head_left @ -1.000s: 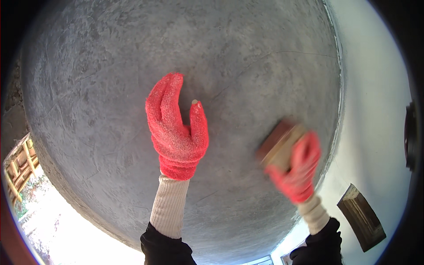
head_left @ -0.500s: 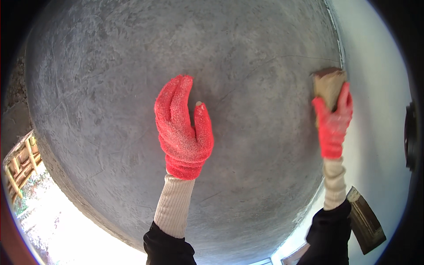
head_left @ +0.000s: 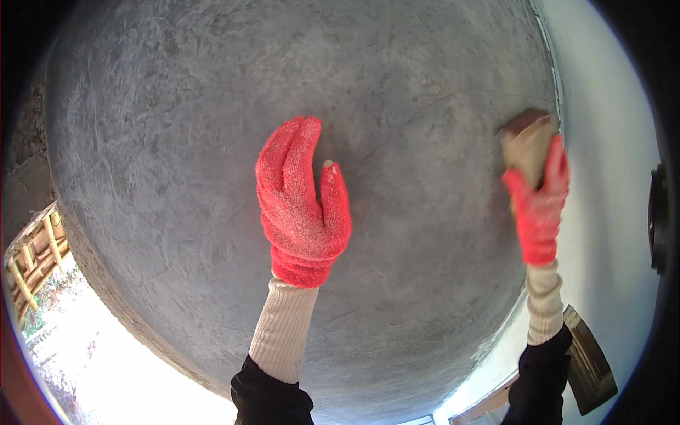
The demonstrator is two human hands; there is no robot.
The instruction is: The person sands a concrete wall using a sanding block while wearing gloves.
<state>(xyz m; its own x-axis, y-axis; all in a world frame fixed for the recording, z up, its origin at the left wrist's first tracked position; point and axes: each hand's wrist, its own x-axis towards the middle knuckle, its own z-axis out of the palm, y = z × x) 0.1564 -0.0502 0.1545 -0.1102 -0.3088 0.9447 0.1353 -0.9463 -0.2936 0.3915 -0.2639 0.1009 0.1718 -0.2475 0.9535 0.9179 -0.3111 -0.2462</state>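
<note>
At three o'clock, the right hand [head_left: 540, 216] clasps a block [head_left: 525, 150]; mid-dial, the left hand [head_left: 303, 219] curves loosely, fingers [head_left: 301, 156] released.

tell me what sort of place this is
Probably part of an unfinished building, partly open to outside: a bare grey cement-like surface, a white wall beside it, a bright outdoor area at lower left.

The wall [head_left: 425, 248] looks matt, the gloves [head_left: 301, 219] fuzzy.

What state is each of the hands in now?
Left hand: open, no held thing visible.
Right hand: closed, holding a block.
</note>
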